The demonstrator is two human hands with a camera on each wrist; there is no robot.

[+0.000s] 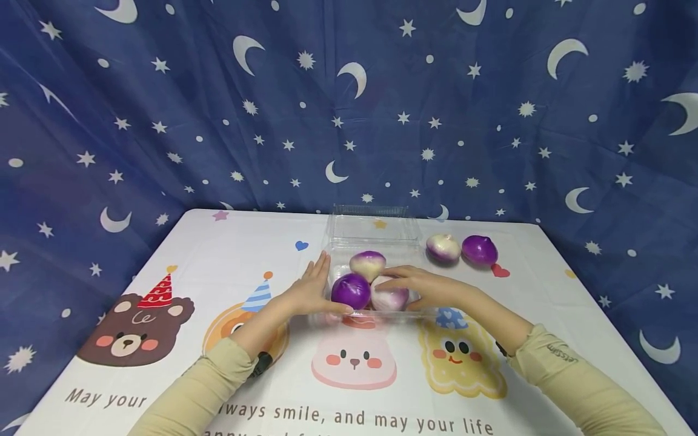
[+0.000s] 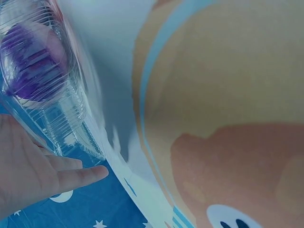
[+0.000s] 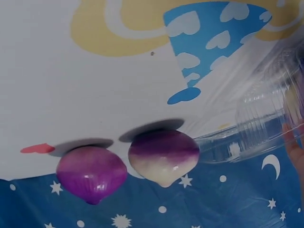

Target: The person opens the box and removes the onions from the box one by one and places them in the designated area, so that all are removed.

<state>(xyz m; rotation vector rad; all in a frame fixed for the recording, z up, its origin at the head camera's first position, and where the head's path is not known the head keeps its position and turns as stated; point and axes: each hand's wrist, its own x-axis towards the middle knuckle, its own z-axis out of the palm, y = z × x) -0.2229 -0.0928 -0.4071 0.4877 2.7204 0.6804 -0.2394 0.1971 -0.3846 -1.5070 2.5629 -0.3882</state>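
Note:
A clear plastic clamshell box (image 1: 335, 266) lies with its lid (image 1: 354, 227) folded back. Inside are a dark purple onion (image 1: 351, 292) at the left, a white-and-purple onion (image 1: 368, 264) behind it and a pale onion (image 1: 389, 298) at the right. My left hand (image 1: 312, 293) rests along the box's left side, fingers extended and thumb at the front edge; the left wrist view shows this hand (image 2: 33, 171) beside the ribbed wall. From the right, my right hand (image 1: 431, 287) grips the pale onion, partly covering it. In the right wrist view only a bit of that hand (image 3: 295, 154) shows.
Right of the box sit a white-and-purple onion (image 1: 443, 249) and a purple onion (image 1: 480, 251), side by side. A white cloth printed with cartoon animals (image 1: 354, 360) covers the table. Behind its far edge hangs a blue curtain (image 1: 382, 163) with moons and stars.

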